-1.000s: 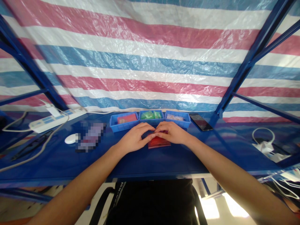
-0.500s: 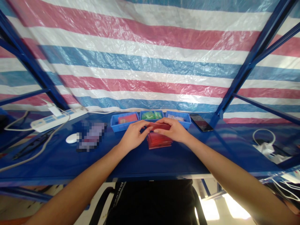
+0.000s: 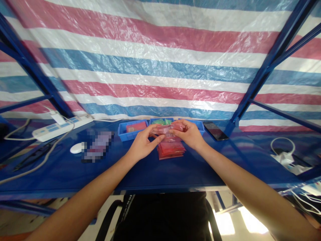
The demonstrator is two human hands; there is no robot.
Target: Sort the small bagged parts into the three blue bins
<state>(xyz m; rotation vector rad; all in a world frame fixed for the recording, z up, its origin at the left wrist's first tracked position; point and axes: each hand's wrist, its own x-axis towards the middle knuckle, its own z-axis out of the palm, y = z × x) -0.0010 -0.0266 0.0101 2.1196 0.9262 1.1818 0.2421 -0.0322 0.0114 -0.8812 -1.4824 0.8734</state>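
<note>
A stack of thin red packets [image 3: 172, 149] lies on the blue table [image 3: 155, 174] in front of me. Above it my left hand [image 3: 142, 142] and my right hand [image 3: 190, 134] pinch one red packet [image 3: 168, 128] between them, each at an end, fingers closed on it. The lifted packet hangs just in front of three small blue bins: the left bin [image 3: 132, 130] holds red packets, the middle bin [image 3: 160, 121] green ones, and the right bin [image 3: 199, 124] is mostly hidden behind my right hand.
A dark phone [image 3: 215, 130] lies right of the bins. A white power strip [image 3: 59, 127] with cables, a white round object [image 3: 76, 147] and a blurred item [image 3: 97, 147] sit on the left. White cables and a charger [image 3: 286, 155] lie at the right. A striped tarp [image 3: 160, 60] hangs behind.
Both hands rose from the stack, lifting one red packet off its top and carrying it up and back toward the bins. The stack is now uncovered.
</note>
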